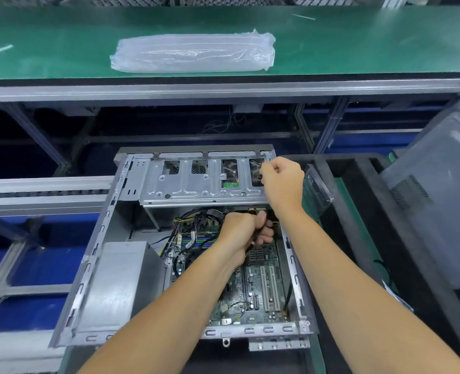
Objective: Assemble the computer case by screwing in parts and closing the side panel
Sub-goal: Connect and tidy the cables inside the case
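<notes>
The open computer case (185, 255) lies on its side in front of me on the tabletop (345, 201), motherboard (258, 287) showing. My left hand (243, 233) has its grip curled round a dark cable just under the drive cage (196, 182). To its right, my right hand (283, 182) pinches something too small to tell at the cage's far corner. I judge I should keep that cable clear while seating the cage squarely, with the side panel (434, 195) still off.
</notes>
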